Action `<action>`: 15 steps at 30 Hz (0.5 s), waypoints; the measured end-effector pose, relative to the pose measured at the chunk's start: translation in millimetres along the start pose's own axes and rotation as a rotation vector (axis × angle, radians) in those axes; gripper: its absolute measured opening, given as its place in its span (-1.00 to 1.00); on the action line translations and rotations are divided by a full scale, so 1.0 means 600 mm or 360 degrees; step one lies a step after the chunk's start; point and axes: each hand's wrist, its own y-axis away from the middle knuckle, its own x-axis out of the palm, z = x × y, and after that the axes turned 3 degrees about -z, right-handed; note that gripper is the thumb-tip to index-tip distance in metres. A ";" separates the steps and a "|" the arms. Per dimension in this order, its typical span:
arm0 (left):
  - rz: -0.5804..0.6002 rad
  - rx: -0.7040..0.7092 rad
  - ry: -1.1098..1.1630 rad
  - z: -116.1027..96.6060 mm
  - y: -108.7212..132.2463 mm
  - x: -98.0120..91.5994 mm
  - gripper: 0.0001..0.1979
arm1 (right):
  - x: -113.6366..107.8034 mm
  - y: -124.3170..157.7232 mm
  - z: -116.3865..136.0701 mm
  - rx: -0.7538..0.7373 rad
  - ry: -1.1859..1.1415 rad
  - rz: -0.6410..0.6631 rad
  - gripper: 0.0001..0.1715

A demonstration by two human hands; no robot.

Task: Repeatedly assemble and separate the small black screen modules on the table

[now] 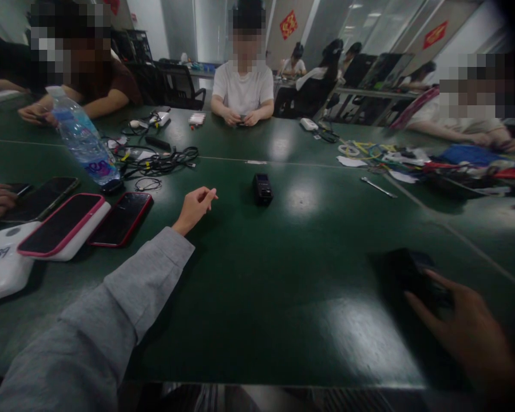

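Note:
My left hand (pixel 194 209), in a grey sleeve, reaches over the green table (pixel 257 297) with its fingers curled into a pinch; something thin may be between the fingertips, too small to name. A small black device (pixel 262 189) lies just beyond it to the right. At the lower right, in shadow, my right hand (pixel 463 332) has its fingers stretched out, the tips touching a flat black phone-like object (pixel 405 273) that lies on the table.
To the left lie a red-cased phone (pixel 121 218), a pink-cased phone on a white block (pixel 62 226), a water bottle (pixel 84 141) and tangled black cables (pixel 165 163). A metal tool (pixel 378 187) and coloured wires (pixel 412 157) lie at the right. Other people sit around the table.

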 end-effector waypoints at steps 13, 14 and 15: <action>0.0049 0.0050 -0.0016 -0.003 0.003 0.001 -0.67 | 0.245 -0.168 0.465 -0.0805 -0.0344 0.0511 -0.22; 0.0073 0.0061 -0.0011 -0.004 0.003 0.002 -0.69 | 0.265 -0.182 0.477 -0.0773 -0.0338 0.0489 -0.23; 0.0104 0.0071 -0.0008 -0.005 0.004 0.003 -0.69 | 0.281 -0.192 0.484 -0.0742 -0.0344 0.0478 -0.23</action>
